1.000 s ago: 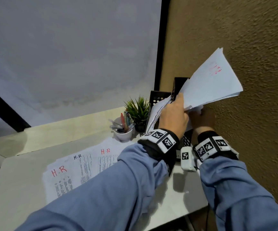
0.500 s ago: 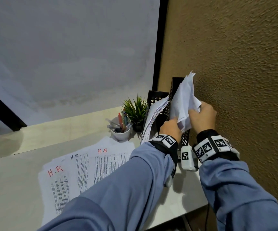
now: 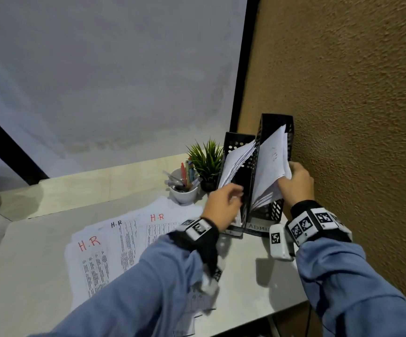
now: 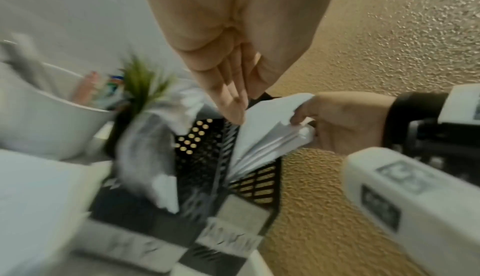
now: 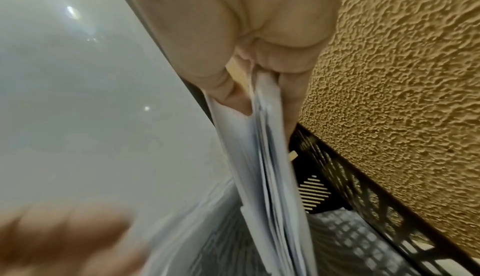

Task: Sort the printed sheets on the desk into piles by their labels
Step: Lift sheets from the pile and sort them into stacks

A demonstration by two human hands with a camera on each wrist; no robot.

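A stack of white sheets stands in the right black mesh file holder, whose front label reads ADMIN. My right hand pinches the stack's near upper corner; in the right wrist view the stack sits between thumb and fingers. My left hand hovers in front of the left holder, which holds other sheets. Its fingers are straight and hold nothing. Sheets marked H.R lie overlapped on the desk.
A white cup of pens and a small green plant stand just left of the holders. A rough brown wall runs close along the right. The desk's near edge is by my right forearm.
The stack came down from mid-air into the right holder. My left hand let go of it and dropped to the left holder's front; my right hand keeps its hold.
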